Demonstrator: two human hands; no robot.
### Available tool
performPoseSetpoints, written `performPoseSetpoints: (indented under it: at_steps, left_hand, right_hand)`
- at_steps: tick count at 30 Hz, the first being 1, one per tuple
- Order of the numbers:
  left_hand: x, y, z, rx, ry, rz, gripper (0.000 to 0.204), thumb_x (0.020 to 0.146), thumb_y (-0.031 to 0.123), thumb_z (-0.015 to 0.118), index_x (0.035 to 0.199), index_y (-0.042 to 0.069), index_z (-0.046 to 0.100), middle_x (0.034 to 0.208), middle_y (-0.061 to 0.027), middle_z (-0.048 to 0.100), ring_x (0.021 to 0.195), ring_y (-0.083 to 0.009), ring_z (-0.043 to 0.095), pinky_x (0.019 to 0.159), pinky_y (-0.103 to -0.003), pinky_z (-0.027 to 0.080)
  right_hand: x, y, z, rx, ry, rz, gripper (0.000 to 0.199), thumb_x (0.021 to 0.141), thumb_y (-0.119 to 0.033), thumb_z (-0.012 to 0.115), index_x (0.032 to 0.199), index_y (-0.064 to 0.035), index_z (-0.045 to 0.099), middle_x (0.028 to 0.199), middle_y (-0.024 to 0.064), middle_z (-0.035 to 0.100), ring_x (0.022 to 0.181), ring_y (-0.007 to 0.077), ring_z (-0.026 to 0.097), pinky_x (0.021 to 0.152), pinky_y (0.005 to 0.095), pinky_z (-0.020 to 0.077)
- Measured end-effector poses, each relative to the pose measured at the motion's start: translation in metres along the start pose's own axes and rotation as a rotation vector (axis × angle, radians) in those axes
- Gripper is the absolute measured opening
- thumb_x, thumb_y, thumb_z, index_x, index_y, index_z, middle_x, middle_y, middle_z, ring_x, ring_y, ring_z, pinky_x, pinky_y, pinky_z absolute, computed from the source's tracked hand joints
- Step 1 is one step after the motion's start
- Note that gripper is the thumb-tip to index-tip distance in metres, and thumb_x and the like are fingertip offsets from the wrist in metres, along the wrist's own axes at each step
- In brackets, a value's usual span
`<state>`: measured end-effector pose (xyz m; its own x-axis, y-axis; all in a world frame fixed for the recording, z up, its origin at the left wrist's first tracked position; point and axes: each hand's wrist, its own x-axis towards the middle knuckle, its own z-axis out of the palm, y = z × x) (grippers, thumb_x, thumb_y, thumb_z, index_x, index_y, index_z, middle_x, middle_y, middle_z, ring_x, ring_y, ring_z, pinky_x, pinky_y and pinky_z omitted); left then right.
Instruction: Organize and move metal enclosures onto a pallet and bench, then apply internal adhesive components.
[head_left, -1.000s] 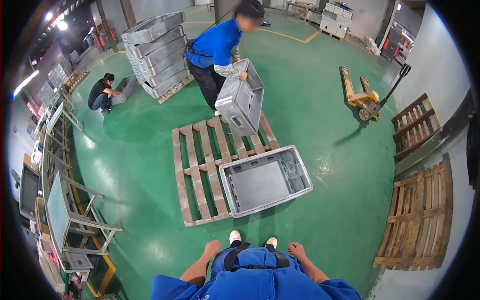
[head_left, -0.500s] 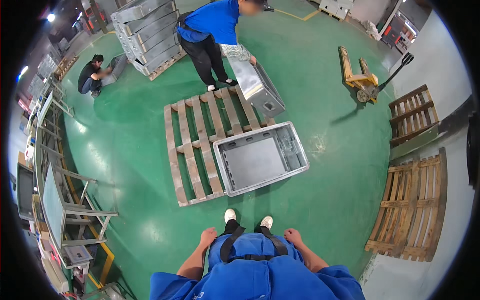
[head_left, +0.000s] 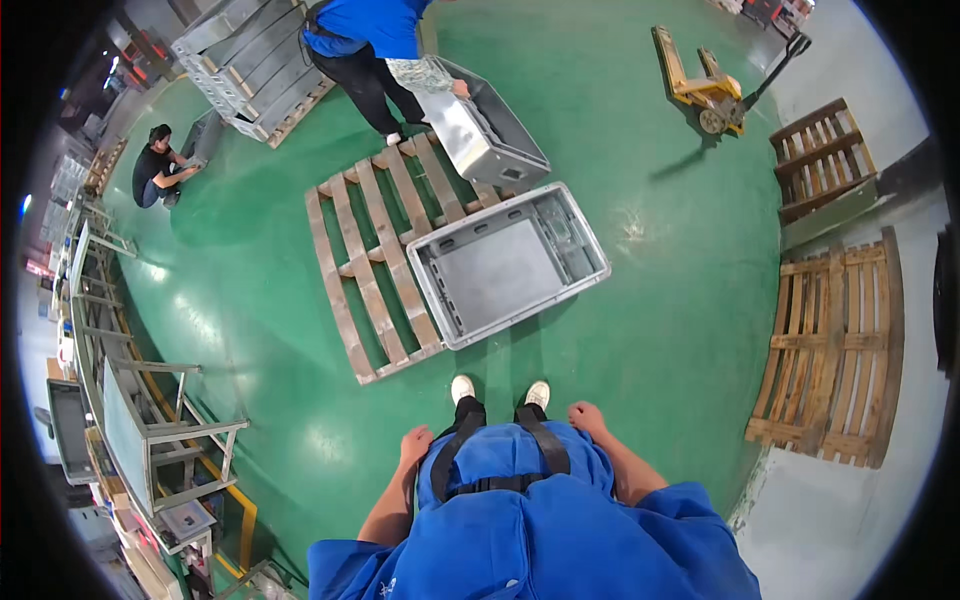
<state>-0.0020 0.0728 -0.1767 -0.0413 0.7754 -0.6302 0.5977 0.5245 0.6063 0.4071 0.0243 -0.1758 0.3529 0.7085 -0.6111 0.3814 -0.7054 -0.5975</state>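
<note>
My left hand (head_left: 416,444) hangs beside my hip, its fingers loosely curled with nothing seen in them. On the other side, my right hand (head_left: 587,417) is also curled and holds nothing visible. Neither touches the large grey metal case (head_left: 455,338) in front of my feet. That open-topped case lies on the near right part of a wooden pallet (head_left: 352,290), with a fitted section inside its right end. Just beyond it, a co-worker in blue (head_left: 370,25) has a hand on a second metal case (head_left: 470,150), tilted over the pallet's far right corner.
Stacked metal cases (head_left: 250,65) stand on a pallet at far left, near a crouching person (head_left: 160,170). A yellow pallet jack (head_left: 710,95) is at far right. Wooden pallets (head_left: 830,350) lean against the right wall. Metal-framed tables (head_left: 150,420) line the left side.
The co-worker's case has come closer to the case on the pallet and shows more of its open inside. My view has shifted and turned slightly; my hands stay at my sides.
</note>
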Motion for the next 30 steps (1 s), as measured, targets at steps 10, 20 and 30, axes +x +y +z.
performPoseSetpoints:
  at_steps: [10,20,30]
  left_hand:
    - [-0.003,0.013,0.004,-0.007,0.029,0.015,0.038,0.071,0.025,0.053,0.101,0.002,0.054,0.081,-0.0155,0.061,0.076,-0.0225,0.059,0.069,-0.030,0.045]
    - [0.001,0.049,0.022,0.042,0.091,0.038,0.028,0.073,0.022,0.053,0.095,0.005,0.057,0.082,-0.0177,0.058,0.078,-0.0311,0.057,0.070,-0.036,0.045]
    - [0.025,0.052,0.125,0.257,-0.062,-0.100,0.046,0.071,0.034,0.056,0.111,0.015,0.046,0.112,-0.0102,0.045,0.103,-0.0285,0.042,0.081,-0.042,0.038]
  right_hand:
    - [0.010,0.000,-0.005,-0.040,-0.048,-0.042,0.020,0.073,-0.017,0.048,0.082,-0.0020,0.058,0.065,0.0055,0.058,0.053,0.0105,0.053,0.050,0.0233,0.0434]
    - [0.035,-0.009,-0.017,-0.400,-0.110,-0.092,0.021,0.072,-0.024,0.049,0.077,-0.0058,0.059,0.068,0.0088,0.060,0.063,0.0207,0.058,0.061,0.0297,0.0452]
    - [0.208,-0.085,0.007,-0.680,-0.344,-0.201,0.022,0.073,-0.023,0.050,0.088,-0.0091,0.057,0.086,0.0127,0.058,0.083,0.0293,0.054,0.074,0.0366,0.0427]
